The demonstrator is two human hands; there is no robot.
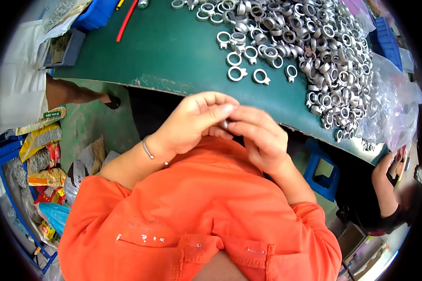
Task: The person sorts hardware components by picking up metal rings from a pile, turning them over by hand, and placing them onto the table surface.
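Observation:
In front of my orange shirt, both hands meet just off the table's near edge. My left hand (pixel 199 114), with a bracelet on the wrist, is closed, its thumb and fingers pinched together. Against it, the bent fingers of my right hand (pixel 261 135) are closed too. Between the fingertips shows a bit of grey metal, apparently the edge of a small metal ring (pixel 225 124); the fingers cover most of it. Beyond my hands, several loose rings (pixel 260 76) with small lugs lie on the green table (pixel 173 56), beside a large heap of similar rings (pixel 309 42).
A red rod (pixel 126 21) and blue bin (pixel 96 14) are at the back left, near a grey bin (pixel 65 49). Plastic sheeting (pixel 391 96) borders the heap. A blue stool (pixel 321 171) stands below right. Another person's arm (pixel 384 187) is at the right.

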